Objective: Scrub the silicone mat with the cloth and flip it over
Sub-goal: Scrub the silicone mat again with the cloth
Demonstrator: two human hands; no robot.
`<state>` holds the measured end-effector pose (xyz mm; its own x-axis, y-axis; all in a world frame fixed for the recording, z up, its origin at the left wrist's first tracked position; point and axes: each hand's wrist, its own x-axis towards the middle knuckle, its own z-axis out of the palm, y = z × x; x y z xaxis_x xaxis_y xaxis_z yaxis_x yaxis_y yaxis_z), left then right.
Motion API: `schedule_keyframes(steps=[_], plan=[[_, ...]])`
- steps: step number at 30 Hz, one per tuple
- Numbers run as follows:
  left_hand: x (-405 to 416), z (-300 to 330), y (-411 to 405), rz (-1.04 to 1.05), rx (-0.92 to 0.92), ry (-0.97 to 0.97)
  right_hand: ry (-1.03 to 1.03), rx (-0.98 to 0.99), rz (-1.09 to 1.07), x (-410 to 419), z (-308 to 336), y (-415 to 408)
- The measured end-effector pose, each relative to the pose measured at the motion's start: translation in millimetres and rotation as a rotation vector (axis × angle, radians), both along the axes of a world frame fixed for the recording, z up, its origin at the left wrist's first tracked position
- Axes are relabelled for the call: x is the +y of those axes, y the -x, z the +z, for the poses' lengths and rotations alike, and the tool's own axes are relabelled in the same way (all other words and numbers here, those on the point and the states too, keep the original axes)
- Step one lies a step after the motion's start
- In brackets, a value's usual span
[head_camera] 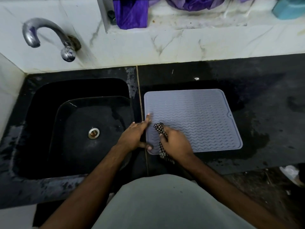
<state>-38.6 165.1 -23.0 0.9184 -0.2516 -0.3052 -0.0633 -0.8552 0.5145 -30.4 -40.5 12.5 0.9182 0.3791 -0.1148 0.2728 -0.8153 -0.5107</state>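
Two hands work the silicone mat (198, 118), flat on the countertop (264, 113): left hand (135, 136) spread, pinning its edge; right hand (176, 142) gripping the cloth (160, 129); limp, probably slippery—lift by a corner.

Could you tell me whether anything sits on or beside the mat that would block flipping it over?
Nothing visible does. The silicone mat lies flat on the dark counter, carrying only the left hand pressing its near-left edge and the right hand gripping the checked cloth. The sink lies alongside.
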Motion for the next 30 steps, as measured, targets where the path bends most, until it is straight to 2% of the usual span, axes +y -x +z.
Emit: schedule_keyframes(steps=[4, 6, 9, 19, 23, 27, 28, 30], plan=[[3.9, 3.0, 1.8, 0.031, -0.033, -0.031, 0.240, -0.228, 0.261, 13.6, -10.4, -1.2], [4.5, 0.3, 3.3, 0.014, -0.041, -0.060, 0.291, -0.210, 0.378, 21.0, -30.0, 8.0], [5.7, -3.6, 6.2, 0.003, -0.047, -0.078, 0.235, -0.190, 0.452, 22.4, -48.7, 16.3], [-18.0, 10.2, -0.3, 0.030, 0.118, -0.276, 0.256, -0.022, 0.618, -31.4, -24.5, 1.6], [-28.3, 14.8, -2.3, 0.046, 0.146, -0.321, 0.339, 0.048, 0.578, -59.8, -7.3, -18.9], [-25.8, 13.1, -0.3, 0.070, 0.164, -0.254, 0.507, 0.113, 0.462, -72.5, 13.8, -43.0], [-24.9, 13.3, 0.2, 0.071, 0.167, -0.247, 0.500, 0.121, 0.443, -72.6, 15.9, -45.7], [-23.9, 14.1, 0.8, 0.067, 0.163, -0.245, 0.338, 0.098, 0.399, -66.2, 19.7, -45.0]])
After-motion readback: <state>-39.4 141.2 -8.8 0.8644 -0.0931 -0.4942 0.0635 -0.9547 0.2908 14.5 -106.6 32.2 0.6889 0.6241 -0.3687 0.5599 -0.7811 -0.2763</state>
